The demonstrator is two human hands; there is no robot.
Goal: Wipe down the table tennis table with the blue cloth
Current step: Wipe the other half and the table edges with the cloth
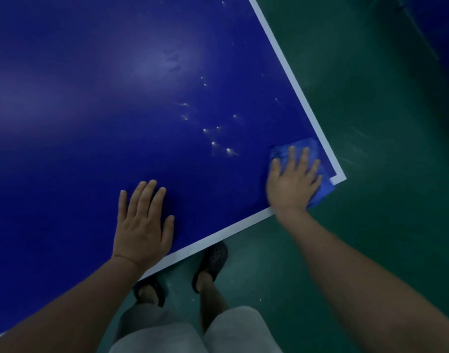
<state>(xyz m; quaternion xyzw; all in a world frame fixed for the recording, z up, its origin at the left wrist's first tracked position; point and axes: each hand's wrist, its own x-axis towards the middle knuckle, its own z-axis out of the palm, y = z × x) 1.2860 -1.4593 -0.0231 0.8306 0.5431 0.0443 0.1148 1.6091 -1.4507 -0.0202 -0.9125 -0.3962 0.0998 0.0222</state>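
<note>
The blue table tennis table (pixel 116 98) with a white border fills most of the view, its near right corner at the right. A folded blue cloth (pixel 307 149) lies on that corner, partly hanging over the edge. My right hand (pixel 293 178) presses flat on the cloth with straight, spread fingers. My left hand (pixel 142 222) rests flat on the bare table surface near the front edge, fingers straight. Several small shiny droplets (pixel 218 138) dot the surface left of the cloth.
Green floor (pixel 383 123) surrounds the table on the right and in front. My feet in dark sandals (pixel 213 261) stand just under the table's front edge. A faint smudge (pixel 173 63) marks the table farther back.
</note>
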